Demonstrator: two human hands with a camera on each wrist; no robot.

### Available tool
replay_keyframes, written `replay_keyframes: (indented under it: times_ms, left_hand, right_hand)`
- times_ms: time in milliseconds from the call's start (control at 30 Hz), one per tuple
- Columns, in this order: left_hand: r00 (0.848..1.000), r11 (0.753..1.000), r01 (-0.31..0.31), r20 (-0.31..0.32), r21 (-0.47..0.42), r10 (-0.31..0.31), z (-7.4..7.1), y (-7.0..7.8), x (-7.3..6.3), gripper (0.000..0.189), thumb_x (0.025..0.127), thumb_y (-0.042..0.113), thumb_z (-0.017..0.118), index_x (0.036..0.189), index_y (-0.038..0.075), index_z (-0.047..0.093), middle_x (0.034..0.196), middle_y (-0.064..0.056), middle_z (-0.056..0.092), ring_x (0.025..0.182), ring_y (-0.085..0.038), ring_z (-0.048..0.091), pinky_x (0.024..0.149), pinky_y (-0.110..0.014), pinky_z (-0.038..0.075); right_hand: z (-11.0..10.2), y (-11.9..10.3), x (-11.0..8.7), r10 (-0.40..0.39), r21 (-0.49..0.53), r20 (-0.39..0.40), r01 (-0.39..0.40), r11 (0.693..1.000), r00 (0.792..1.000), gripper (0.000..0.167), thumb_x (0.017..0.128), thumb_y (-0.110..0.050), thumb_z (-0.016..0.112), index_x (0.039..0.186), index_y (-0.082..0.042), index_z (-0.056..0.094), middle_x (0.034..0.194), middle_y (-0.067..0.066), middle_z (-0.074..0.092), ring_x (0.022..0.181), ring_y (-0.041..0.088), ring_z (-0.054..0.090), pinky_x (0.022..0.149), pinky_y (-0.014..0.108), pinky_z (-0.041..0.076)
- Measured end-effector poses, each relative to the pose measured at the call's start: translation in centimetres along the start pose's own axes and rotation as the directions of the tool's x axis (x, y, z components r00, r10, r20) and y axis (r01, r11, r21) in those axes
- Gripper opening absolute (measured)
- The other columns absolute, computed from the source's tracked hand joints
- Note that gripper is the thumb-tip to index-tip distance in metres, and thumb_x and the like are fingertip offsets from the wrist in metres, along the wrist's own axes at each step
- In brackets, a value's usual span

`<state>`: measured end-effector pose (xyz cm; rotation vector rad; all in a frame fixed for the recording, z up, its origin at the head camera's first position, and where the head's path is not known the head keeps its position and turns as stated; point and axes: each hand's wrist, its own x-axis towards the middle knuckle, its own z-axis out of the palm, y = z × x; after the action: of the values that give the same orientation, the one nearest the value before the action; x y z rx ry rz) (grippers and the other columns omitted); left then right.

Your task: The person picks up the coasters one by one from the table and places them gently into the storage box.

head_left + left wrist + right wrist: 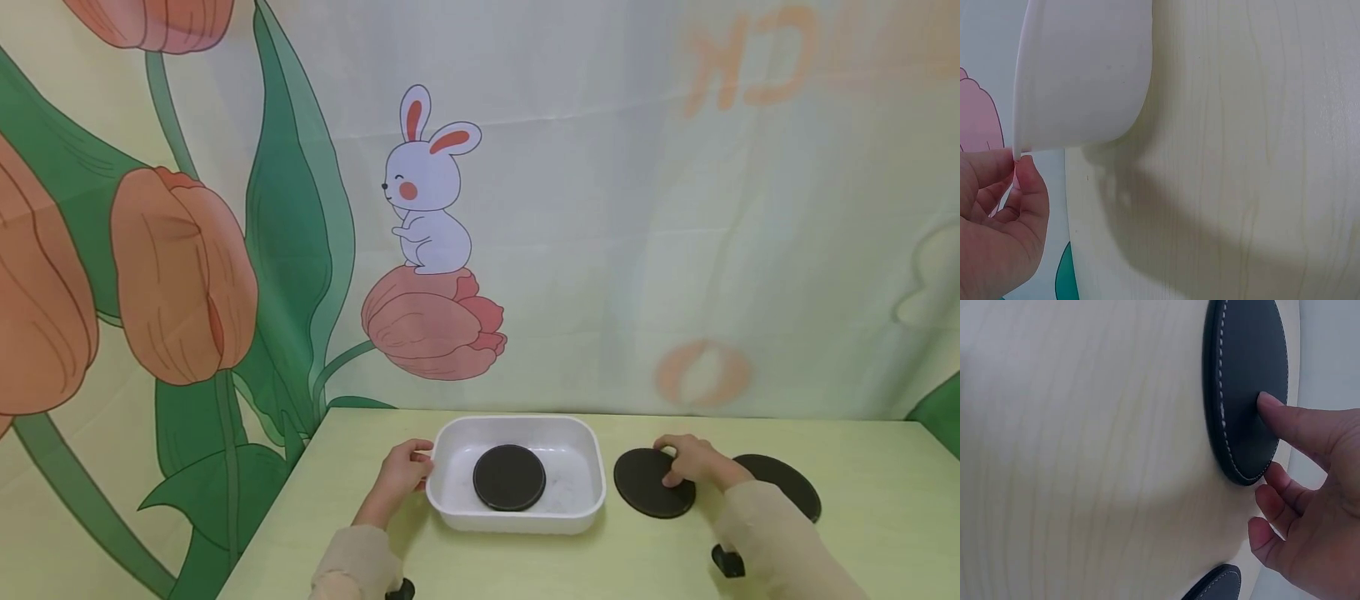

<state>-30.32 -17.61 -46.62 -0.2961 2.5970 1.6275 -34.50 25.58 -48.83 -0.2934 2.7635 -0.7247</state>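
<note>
A white rectangular tray (pixel 517 522) with rounded corners stands on the table, and a round black coaster (pixel 509 477) lies inside it. At its left end my left hand (pixel 405 473) pinches the rim between thumb and fingers, seen close up in the left wrist view. My right hand (pixel 693 461) holds a second black coaster (pixel 645 483) to the right of the tray. The right wrist view shows white stitching round this coaster (pixel 1247 356), the thumb pressed on its face and the other fingers at its edge. A third coaster (pixel 783 483) lies farther right, partly behind the right forearm.
The pale wood-grain table (pixel 570 571) ends at the back against a hanging cloth (pixel 585 250) printed with tulips and a rabbit. Black wrist straps (pixel 727 561) show under both beige sleeves.
</note>
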Motion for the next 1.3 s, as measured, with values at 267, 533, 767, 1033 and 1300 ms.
replay_keyframes:
  times_ms: [267,533,767,1033,1300]
  left_hand:
    - [1.000,1.000,-0.010,0.005,-0.007,0.010,0.0,0.0,0.1,0.032,0.082,-0.001,0.052,0.115,-0.001,0.052,0.086,-0.010,0.053,0.072,-0.017,0.052,0.056,-0.023,0.050]
    - [1.000,1.000,-0.005,0.003,0.003,0.005,0.0,-0.2,0.1,0.032,0.082,-0.002,0.053,0.114,0.000,0.052,0.086,-0.010,0.053,0.072,-0.016,0.053,0.056,-0.023,0.050]
    - [1.000,1.000,-0.012,0.008,-0.008,0.012,0.0,-0.2,0.2,0.032,0.082,-0.002,0.052,0.114,-0.001,0.052,0.086,-0.010,0.053,0.076,-0.020,0.055,0.056,-0.024,0.051]
    - [1.000,1.000,0.005,0.004,-0.007,-0.005,0.1,-0.1,0.1,0.032,0.082,-0.002,0.052,0.114,0.000,0.052,0.086,-0.010,0.053,0.075,-0.019,0.053,0.057,-0.024,0.051]
    - [1.000,1.000,0.001,0.005,-0.009,-0.001,0.0,-0.2,0.1,0.032,0.083,-0.002,0.052,0.115,0.000,0.052,0.087,-0.010,0.053,0.075,-0.019,0.054,0.057,-0.024,0.050]
  right_hand:
    - [0.2,0.2,-0.1,-0.011,0.121,0.039,0.006,0.993,0.999,0.040,0.064,0.002,0.066,0.101,-0.002,0.050,0.101,0.020,0.052,0.091,0.032,0.046,0.083,0.048,0.037]
    - [0.1,-0.3,-0.8,-0.017,0.182,0.066,0.005,0.983,0.998,0.030,0.065,0.005,0.062,0.091,0.000,0.046,0.090,0.014,0.049,0.082,0.026,0.043,0.073,0.036,0.034]
    - [0.2,-0.2,-0.7,0.032,0.176,0.067,-0.043,0.983,0.997,0.028,0.067,0.003,0.062,0.088,0.002,0.043,0.082,0.009,0.044,0.076,0.023,0.041,0.066,0.029,0.032]
    - [0.2,-0.2,-0.9,0.033,0.173,0.069,-0.044,0.984,0.997,0.029,0.066,0.003,0.063,0.086,0.002,0.042,0.079,0.008,0.042,0.074,0.022,0.040,0.064,0.028,0.031]
    - [-0.2,-0.6,-1.2,0.029,0.266,0.066,-0.046,0.963,0.997,0.030,0.069,0.007,0.060,0.086,0.002,0.037,0.079,0.009,0.039,0.060,0.017,0.033,0.053,0.025,0.029]
